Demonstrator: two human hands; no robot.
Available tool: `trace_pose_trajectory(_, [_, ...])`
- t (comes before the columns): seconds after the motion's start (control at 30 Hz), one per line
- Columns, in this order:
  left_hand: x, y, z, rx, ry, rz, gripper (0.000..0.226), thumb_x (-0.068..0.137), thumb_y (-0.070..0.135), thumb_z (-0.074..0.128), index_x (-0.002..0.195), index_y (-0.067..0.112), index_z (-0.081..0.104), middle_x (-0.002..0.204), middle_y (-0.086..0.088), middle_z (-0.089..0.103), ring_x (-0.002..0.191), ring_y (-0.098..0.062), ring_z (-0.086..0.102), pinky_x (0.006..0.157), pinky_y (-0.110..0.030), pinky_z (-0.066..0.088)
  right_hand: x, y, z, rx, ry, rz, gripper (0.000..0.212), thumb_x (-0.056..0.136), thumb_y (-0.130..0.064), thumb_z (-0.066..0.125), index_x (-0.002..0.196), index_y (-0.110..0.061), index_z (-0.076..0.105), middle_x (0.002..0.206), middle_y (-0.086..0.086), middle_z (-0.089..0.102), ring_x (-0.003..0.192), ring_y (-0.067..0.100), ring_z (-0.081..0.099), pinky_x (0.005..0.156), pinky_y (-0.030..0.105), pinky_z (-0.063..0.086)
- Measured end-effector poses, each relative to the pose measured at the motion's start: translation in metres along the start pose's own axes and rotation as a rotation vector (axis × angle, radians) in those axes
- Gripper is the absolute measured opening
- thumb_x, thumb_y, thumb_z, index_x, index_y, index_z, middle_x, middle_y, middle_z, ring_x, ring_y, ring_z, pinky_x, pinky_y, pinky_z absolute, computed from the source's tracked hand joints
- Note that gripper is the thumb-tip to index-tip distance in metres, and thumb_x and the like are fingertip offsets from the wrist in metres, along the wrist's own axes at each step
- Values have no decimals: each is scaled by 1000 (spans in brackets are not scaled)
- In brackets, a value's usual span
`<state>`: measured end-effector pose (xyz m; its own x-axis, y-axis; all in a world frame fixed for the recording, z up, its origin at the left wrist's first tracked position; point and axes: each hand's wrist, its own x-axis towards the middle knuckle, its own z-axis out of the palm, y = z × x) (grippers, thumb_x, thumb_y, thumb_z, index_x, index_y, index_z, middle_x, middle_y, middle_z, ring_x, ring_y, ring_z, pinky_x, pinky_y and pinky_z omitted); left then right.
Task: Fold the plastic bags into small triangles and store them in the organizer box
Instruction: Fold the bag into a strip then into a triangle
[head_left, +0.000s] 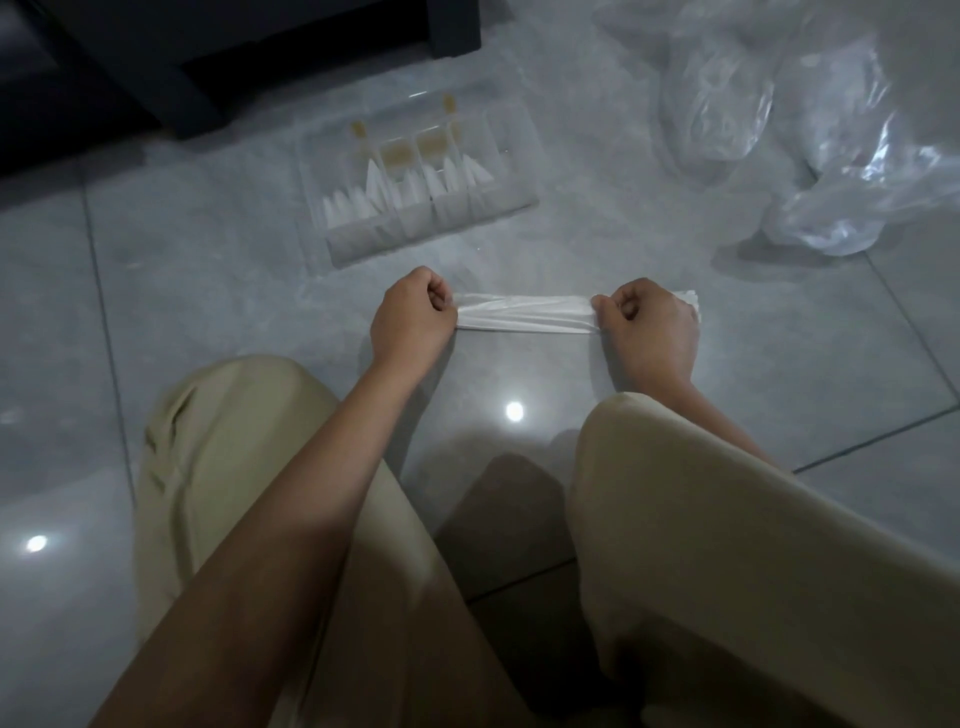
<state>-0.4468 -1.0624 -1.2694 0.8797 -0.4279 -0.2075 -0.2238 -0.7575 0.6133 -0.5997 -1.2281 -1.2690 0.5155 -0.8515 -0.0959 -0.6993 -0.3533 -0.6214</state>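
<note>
While both fists pinch it taut, the bag lies as a narrow strip on the floor, just short of the box. Left hand and right hand are each closed on one end. Judged next: keep it flat, then turn one corner squarely. Bare tile lies between the knees; loose bags crowd the far right.

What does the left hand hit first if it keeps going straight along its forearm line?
Probably the clear organizer box: the left hand points up-frame toward its near edge, with bare floor tile between. Depth unclear.
</note>
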Motion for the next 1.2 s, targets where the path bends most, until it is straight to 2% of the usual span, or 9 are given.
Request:
trace_pose_trajectory(0.2, [-1, -2, 1, -27, 25, 4, 15, 78, 4, 61, 78, 19, 58, 73, 8, 57, 74, -15, 56, 64, -28, 44, 2, -2, 1, -18, 1, 12, 23, 90, -37, 58, 77, -18, 61, 59, -15, 48, 56, -2, 39, 87, 32, 40])
trace_pose_trajectory(0.3, [0, -2, -1, -75, 25, -10, 18, 77, 2, 60, 75, 20, 59, 70, 9, 57, 73, -16, 58, 69, -34, 49, 3, -2, 2, -27, -12, 11, 23, 91, -36, 59, 79, -18, 62, 58, -15, 46, 55, -2, 39, 75, 27, 34])
trace_pose_trajectory(0.4, [-4, 1, -3, -14, 46, 22, 15, 76, 3, 59, 84, 16, 63, 83, 2, 63, 83, -22, 61, 72, -33, 45, 4, 0, 3, -18, -14, 16, 21, 90, -36, 60, 82, -17, 63, 61, -14, 48, 58, 5, 42, 66, 25, 27])
trace_pose_trajectory(0.53, [-8, 15, -2, 391, 111, 516, 46, 72, 14, 65, 117, 15, 61, 124, -11, 56, 118, -30, 49, 93, -36, 27, 4, 0, 4, -24, -6, 3, 21, 90, -37, 60, 85, -17, 64, 65, -12, 50, 67, 11, 46, 64, 25, 25])
trace_pose_trajectory(0.63, [-17, 22, 6, 599, -160, 747, 59, 94, 33, 48, 148, 14, 34, 159, -10, 22, 147, -21, 18, 114, -39, 3, 4, 1, 4, -31, 8, -6, 21, 91, -37, 60, 87, -17, 65, 69, -12, 53, 67, 10, 46, 64, 24, 25])
trace_pose_trajectory(0.7, [-23, 14, 10, 764, -361, 645, 71, 100, 51, 29, 155, 14, 3, 162, -4, -7, 149, -13, -6, 117, -44, -12, 4, 2, 5, -37, 10, -9, 21, 91, -38, 60, 88, -17, 65, 71, -11, 54, 68, 10, 47, 64, 24, 25])
trace_pose_trajectory(0.8, [-29, 2, 7, 873, -477, 482, 83, 96, 63, 20, 151, 13, -16, 160, -3, -21, 147, -12, -18, 114, -49, -18, 5, 3, 6, -57, 20, -20, 22, 91, -38, 59, 89, -18, 64, 72, -11, 54, 69, 10, 46, 65, 24, 25])
trace_pose_trajectory(1.07, [-33, -2, 5, 849, -451, 340, 91, 91, 70, 17, 149, 13, -23, 157, -2, -29, 144, -11, -24, 111, -51, -22, 9, 8, 10, -266, 95, -174, 27, 95, -39, 50, 85, -17, 62, 71, -6, 57, 71, 16, 45, 77, 25, 15])
trace_pose_trajectory(1.2, [-33, 0, 5, 844, -457, 323, 92, 89, 72, 17, 149, 14, -24, 157, -1, -29, 144, -11, -25, 109, -51, -24, 7, 6, 10, -340, 147, -272, 23, 95, -36, 49, 102, -17, 61, 104, 3, 58, 98, 22, 45, 88, 32, 18])
